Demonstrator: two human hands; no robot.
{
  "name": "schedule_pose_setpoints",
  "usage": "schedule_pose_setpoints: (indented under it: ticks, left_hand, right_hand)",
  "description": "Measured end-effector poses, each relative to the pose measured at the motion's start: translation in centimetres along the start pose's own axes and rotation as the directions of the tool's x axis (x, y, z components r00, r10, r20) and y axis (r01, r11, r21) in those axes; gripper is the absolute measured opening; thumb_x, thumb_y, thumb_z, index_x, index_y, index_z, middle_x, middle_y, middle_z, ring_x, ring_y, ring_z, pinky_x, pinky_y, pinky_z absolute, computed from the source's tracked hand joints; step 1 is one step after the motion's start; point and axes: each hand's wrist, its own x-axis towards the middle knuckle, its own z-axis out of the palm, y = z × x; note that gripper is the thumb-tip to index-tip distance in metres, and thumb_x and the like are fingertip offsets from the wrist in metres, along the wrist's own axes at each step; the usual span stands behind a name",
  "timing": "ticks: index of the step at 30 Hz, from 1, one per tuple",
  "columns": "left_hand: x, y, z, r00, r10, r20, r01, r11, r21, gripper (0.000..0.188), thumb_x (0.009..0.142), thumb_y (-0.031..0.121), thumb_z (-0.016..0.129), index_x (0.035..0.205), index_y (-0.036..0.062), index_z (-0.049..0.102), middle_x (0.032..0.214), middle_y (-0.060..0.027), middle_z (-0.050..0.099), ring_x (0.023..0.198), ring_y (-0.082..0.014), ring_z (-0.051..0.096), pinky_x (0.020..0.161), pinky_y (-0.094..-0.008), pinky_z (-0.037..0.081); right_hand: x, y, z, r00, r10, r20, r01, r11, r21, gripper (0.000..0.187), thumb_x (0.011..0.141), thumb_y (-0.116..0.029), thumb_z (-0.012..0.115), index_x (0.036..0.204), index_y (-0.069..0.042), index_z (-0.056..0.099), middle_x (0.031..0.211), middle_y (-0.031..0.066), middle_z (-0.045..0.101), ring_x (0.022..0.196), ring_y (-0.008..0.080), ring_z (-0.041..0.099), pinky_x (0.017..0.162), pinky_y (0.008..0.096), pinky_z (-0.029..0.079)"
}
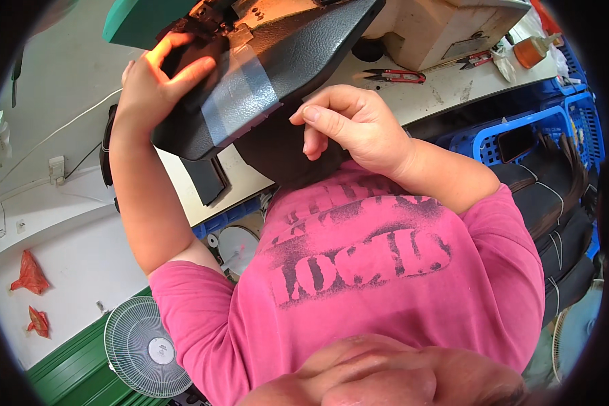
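At the upper left, my left hand [145, 88] curls its thumb and forefinger around a dark piece of material [191, 57] beside the lit, oily metal parts of a sewing machine [216, 15]. Under that hand slopes a black, grained panel [304, 57] with a strip of clear tape [240, 95] across it. My right hand [362, 125] hovers just off the panel's near edge, thumb and forefinger pinched and the other fingers curled. Whatever its fingertips may hold is too small to see. Below it, dark cloth [291, 159] hangs down toward my lap.
Red-handled thread snips [396, 76] and a second pair [475, 61] lie on the white table, near an orange-brown bottle [531, 53]. At right, a blue crate [487, 139] stands by tied dark bundles [551, 196] and a phone [515, 144]. A fan [149, 345] stands lower left.
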Motion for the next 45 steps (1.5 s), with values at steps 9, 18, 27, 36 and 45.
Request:
schedule_pose_setpoints:
  ticks: [9, 18, 27, 36, 45]
  left_hand:
    - [2.9, -4.3, 0.5, 0.998, -0.037, -0.051, 0.008, 0.884, -0.468, 0.049, 0.080, 0.029, 0.074, 0.119, 0.0027, 0.060, 0.112, -0.0085, 0.064, 0.101, -0.0140, 0.058, 0.089, -0.0262, 0.043]
    - [-1.7, -5.4, 0.0, 0.980, -0.065, -0.188, 0.064, 0.998, -0.011, 0.046, 0.087, 0.033, 0.065, 0.123, 0.0059, 0.059, 0.132, -0.0102, 0.055, 0.117, -0.0205, 0.053, 0.097, -0.0308, 0.039]
    - [-17.9, 5.6, 2.1, 0.933, 0.091, -0.349, -0.130, 0.988, -0.088, 0.054, 0.076, 0.047, 0.069, 0.110, 0.0063, 0.066, 0.112, -0.0136, 0.061, 0.101, -0.0285, 0.056, 0.093, -0.0372, 0.039]
    - [-20.3, -5.3, 8.6, 0.976, -0.184, -0.115, -0.206, -0.616, -0.760, 0.057, 0.097, 0.040, 0.045, 0.141, 0.0064, 0.031, 0.123, -0.0223, 0.054, 0.084, -0.0322, 0.066, 0.068, -0.0391, 0.058]
    - [-12.0, -20.2, 5.4, 0.749, -0.634, -0.190, -0.144, 0.124, -0.982, 0.057, 0.085, -0.004, 0.057, 0.139, 0.0048, 0.040, 0.119, -0.0162, 0.059, 0.098, -0.0232, 0.063, 0.083, -0.0334, 0.054]
  right_hand:
    - [-0.4, 0.2, 0.1, 0.999, 0.026, -0.025, -0.028, 0.997, -0.068, 0.025, 0.095, -0.022, 0.055, 0.095, 0.002, 0.062, 0.072, 0.0056, 0.064, 0.066, 0.0120, 0.061, 0.062, 0.0240, 0.050]
    - [-0.9, 0.3, 1.5, 0.995, 0.103, 0.003, -0.102, 0.991, -0.088, 0.026, 0.094, -0.024, 0.055, 0.096, 0.001, 0.062, 0.073, 0.0075, 0.065, 0.068, 0.0146, 0.063, 0.066, 0.0251, 0.050]
    - [2.1, 2.4, 7.3, 0.936, 0.261, 0.238, -0.269, 0.963, 0.004, 0.037, 0.091, -0.017, 0.058, 0.120, 0.006, 0.053, 0.101, 0.0078, 0.064, 0.090, 0.0121, 0.060, 0.082, 0.0267, 0.050]
    - [4.2, 8.0, 13.7, 0.652, 0.418, 0.633, -0.030, 0.848, -0.529, 0.040, 0.084, -0.006, 0.052, 0.123, -0.001, 0.055, 0.106, 0.0156, 0.063, 0.097, 0.0283, 0.060, 0.090, 0.0349, 0.045]
    - [10.1, 13.2, 14.8, 0.941, 0.308, 0.143, -0.151, 0.757, -0.636, 0.078, 0.086, -0.005, 0.054, 0.149, -0.006, 0.009, 0.089, 0.0190, 0.061, 0.077, 0.0239, 0.061, 0.073, 0.0327, 0.049]
